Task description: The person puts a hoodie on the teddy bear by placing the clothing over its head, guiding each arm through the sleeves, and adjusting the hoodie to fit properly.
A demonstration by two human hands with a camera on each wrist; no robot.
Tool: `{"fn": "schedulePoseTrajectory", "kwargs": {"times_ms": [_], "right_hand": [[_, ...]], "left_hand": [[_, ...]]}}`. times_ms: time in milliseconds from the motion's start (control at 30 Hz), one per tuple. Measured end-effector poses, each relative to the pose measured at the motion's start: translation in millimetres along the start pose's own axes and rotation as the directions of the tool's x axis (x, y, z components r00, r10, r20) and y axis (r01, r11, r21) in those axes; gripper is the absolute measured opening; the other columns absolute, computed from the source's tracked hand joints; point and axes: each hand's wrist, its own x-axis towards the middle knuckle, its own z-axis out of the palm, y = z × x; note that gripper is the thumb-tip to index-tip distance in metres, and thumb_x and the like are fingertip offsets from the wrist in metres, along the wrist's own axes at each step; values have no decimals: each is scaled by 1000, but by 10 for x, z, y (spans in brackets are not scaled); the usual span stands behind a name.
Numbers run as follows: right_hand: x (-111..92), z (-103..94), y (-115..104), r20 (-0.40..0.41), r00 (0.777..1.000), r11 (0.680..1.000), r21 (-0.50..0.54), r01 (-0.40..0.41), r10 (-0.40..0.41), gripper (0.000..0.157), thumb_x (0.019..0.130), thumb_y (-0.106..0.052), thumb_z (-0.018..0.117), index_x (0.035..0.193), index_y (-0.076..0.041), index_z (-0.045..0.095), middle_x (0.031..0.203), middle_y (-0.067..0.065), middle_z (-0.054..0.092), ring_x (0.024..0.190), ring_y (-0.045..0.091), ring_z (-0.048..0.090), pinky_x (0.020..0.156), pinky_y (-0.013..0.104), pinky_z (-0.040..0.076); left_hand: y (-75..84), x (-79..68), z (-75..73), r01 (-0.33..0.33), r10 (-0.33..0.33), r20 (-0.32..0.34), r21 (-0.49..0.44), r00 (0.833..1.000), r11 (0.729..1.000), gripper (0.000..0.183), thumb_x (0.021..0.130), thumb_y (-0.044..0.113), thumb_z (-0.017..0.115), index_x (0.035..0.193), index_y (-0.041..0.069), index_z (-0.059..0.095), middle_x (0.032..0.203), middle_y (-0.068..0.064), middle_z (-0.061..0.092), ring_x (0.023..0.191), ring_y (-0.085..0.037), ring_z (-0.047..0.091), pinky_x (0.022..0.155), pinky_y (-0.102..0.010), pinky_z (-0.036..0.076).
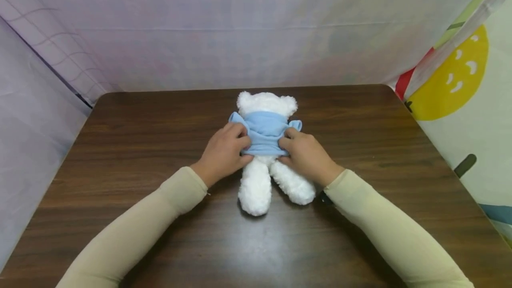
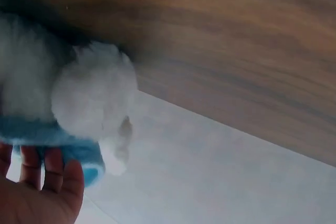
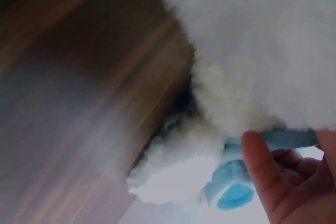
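Note:
A white plush bear [image 1: 256,186] lies on the wooden table, head away from me and legs towards me. No face shows on it in the head view. Around its body is a light blue shirt [image 1: 265,132], its two short sleeves sticking out at the sides. My left hand [image 1: 226,150] pinches the shirt's left edge, fingers curled into the cloth. On the opposite side, my right hand [image 1: 308,152] grips the right edge near the hem. Bear arms show beside the blue cloth [image 2: 84,153] in the left wrist view and beside a blue sleeve [image 3: 233,187] in the right wrist view.
The dark brown table [image 1: 160,114] ends at the back against a pale hanging curtain [image 1: 240,48]. A patterned cloth [image 1: 452,79] hangs along the right side. Partly hidden by my right sleeve is a small dark object [image 1: 326,198].

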Motion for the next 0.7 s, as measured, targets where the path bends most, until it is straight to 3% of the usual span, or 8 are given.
{"fn": "schedulePoseTrajectory", "kwargs": {"times_ms": [200, 367, 567, 700], "right_hand": [[-26, -24, 29, -51, 997, 997, -57, 47, -50, 35, 78, -8, 81, 72, -13, 46, 68, 0, 46, 57, 15, 38, 49, 31, 39], [-20, -13, -8, -83, 992, 994, -53, 91, -95, 37, 80, -8, 79, 71, -13, 43, 64, -2, 42, 54, 13, 34, 47, 29, 36], [-127, -82, 32, -1, 991, 985, 108, 133, -133, 19, 88, -25, 76, 83, -10, 65, 79, 0, 58, 67, 12, 52, 60, 30, 48], [-219, -100, 124, -81, 981, 964, 190, 189, -176, 20, 91, -23, 72, 100, -5, 73, 99, 6, 68, 90, 19, 65, 78, 38, 54]], "left_hand": [[87, 39, 39, 9, -7, -41, 52, 999, 999, 20, 77, 7, 77, 69, 11, 59, 88, -5, 54, 83, -23, 53, 73, -34, 49], [90, 11, 12, -14, 17, -18, 118, 1000, 993, 13, 78, 9, 74, 71, 9, 63, 87, -6, 53, 79, -23, 51, 69, -34, 49], [-4, -106, -78, -70, 68, 44, 47, 997, 996, 15, 86, 24, 70, 80, 10, 67, 92, -7, 51, 84, -23, 47, 71, -37, 44], [4, -107, -143, -77, 77, -35, 7, 996, 997, 23, 86, 31, 73, 79, 9, 70, 95, -9, 54, 93, -26, 49, 83, -40, 45]]}}
